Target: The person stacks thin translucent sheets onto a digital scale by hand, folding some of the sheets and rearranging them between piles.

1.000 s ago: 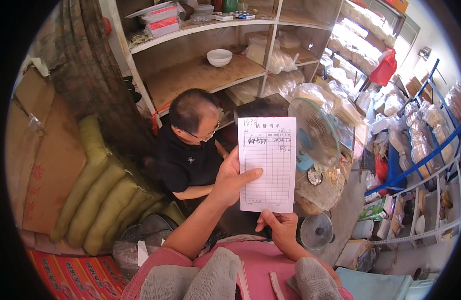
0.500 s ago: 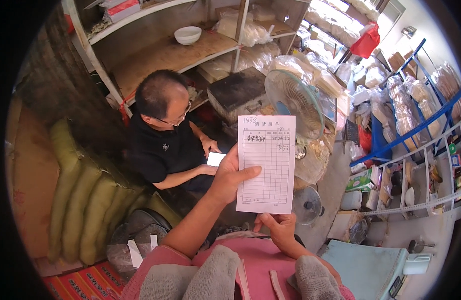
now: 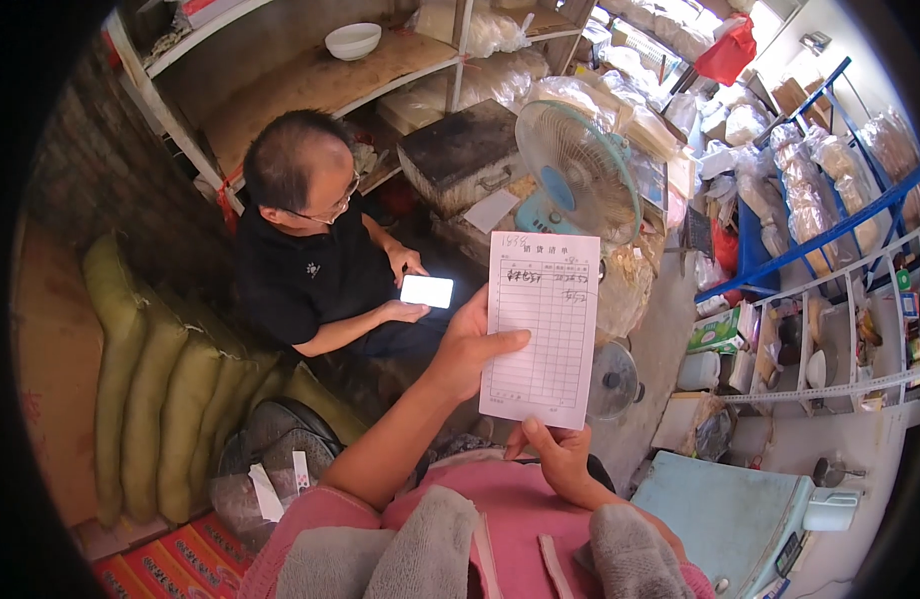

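Paper (image 3: 555, 329), a white ruled form with handwriting in its top rows, was held up near the middle of the view, its face turned to the wearer and its top leaning slightly rightward. Holding it well seemed to call for a light grip at the margin, leaving the written rows uncovered, with the sheet kept flat and a little support below against bowing. The thumb's place, over blank cells at mid-height, suited that.

The left hand (image 3: 470, 349) pinched the left edge: its thumb (image 3: 505, 342) lay straight across the front, while its fingers passed behind, hidden by the sheet. The left forearm rose diagonally from the lower left. The right hand (image 3: 562, 461) was at the bottom edge, thumb pointing up and fingers loosely curled inward; whether it gripped the edge or merely met it, one could not tell. Both forearms emerged from a pink garment (image 3: 440, 529) with grey cuffs.

Beyond the left hand, a co-worker in a black shirt (image 3: 290, 285) bent over a lit phone (image 3: 427, 292), held in both hands. A fan (image 3: 580, 165) stood beyond the paper's top, a glass lid (image 3: 614, 381) lay to its right, and green sacks (image 3: 145, 409) leaned together at far left.
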### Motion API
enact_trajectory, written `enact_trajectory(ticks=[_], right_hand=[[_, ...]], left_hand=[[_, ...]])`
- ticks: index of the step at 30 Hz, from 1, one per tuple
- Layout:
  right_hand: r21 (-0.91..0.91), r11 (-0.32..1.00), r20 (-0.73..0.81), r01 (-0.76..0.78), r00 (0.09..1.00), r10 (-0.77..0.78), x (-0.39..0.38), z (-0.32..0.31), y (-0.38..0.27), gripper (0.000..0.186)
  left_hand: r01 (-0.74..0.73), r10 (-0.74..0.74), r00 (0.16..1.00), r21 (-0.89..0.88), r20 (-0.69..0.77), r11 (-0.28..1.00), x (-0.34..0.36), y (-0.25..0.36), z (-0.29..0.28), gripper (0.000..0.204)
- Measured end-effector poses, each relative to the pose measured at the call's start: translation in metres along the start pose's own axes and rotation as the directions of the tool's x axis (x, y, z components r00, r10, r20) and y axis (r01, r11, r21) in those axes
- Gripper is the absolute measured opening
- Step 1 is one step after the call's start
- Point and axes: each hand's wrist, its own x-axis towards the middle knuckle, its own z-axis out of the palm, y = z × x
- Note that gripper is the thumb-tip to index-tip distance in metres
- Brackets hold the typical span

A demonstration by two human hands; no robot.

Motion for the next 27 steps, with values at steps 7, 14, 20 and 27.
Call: enact_trajectory(ticks=[7, 14, 20, 27], right_hand=[[-0.055, 0.990, 0.061, -0.126, 0.990, 0.130, -0.004, -0.018, 0.014, 0.020], [-0.549, 0.820, 0.163, -0.162, 0.942, 0.295, 0.007, -0.070, 0.026, 0.020], [-0.605, 0.790, 0.061, -0.098, 0.984, 0.168, 0.068, -0.058, 0.008, 0.026], [-0.956, 0.286, 0.110, 0.061, 0.981, 0.161, 0.164, -0.066, 0.068, 0.041]], left_hand=[[0.099, -0.100, 0.995, -0.103, -0.007, 0.990, 0.001, -0.036, -0.026, 0.062], [0.268, -0.260, 0.963, -0.209, 0.067, 0.940, 0.012, -0.095, -0.124, 0.062], [0.365, -0.357, 0.931, -0.276, 0.080, 0.889, -0.003, -0.136, -0.167, 0.064], [0.439, -0.460, 0.887, -0.232, -0.042, 0.868, -0.015, -0.169, -0.212, 0.063]])
